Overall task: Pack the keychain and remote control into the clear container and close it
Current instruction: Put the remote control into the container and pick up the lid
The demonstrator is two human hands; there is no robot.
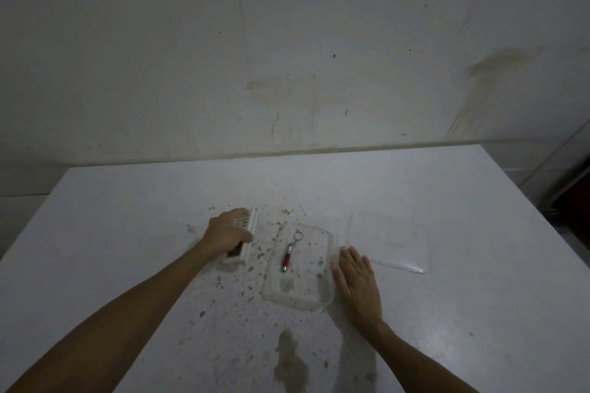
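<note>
A clear container (329,268) lies open on the white table. Inside it rests a red keychain (288,256) with a silver ring at its far end. My right hand (357,284) lies flat on the table, fingers together, touching the container's right wall. To the container's left, my left hand (228,231) is closed over a white remote control (247,241); the remote's near end and right edge show. The clear lid (396,246) lies flat to the right of my right hand.
The white table (479,313) is speckled with dark stains around the container, with a larger brown stain (292,360) near the front. A stained white wall stands behind the table's far edge. The table's right edge falls away at the far right.
</note>
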